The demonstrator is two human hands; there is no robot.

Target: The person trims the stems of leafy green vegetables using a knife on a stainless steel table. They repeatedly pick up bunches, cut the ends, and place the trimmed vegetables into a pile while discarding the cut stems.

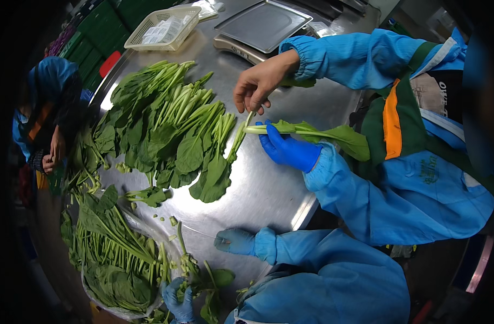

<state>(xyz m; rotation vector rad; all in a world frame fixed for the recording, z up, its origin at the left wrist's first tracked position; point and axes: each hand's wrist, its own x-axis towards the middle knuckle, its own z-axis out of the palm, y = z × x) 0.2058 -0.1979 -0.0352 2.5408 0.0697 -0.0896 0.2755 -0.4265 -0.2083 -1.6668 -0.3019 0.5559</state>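
My left hand (287,148), in a blue glove, holds a single leafy green stalk (307,130). The pale cut end of this stalk points toward the pile, and its leaf hangs back toward my apron. Bare, my right hand (257,83) pinches a short pale strip (250,118) at that cut end, bent up from the stalk. Beyond both hands, bunches of leafy greens (170,125) lie in a row on the steel table (267,190), stems turned toward me.
A digital scale (263,26) and a cream plastic basket (166,28) of packets stand beyond the greens. A co-worker's gloved hands (234,241) are at the left, near a clear plastic bag (85,279) full of greens. Another person (48,117) stands across the table.
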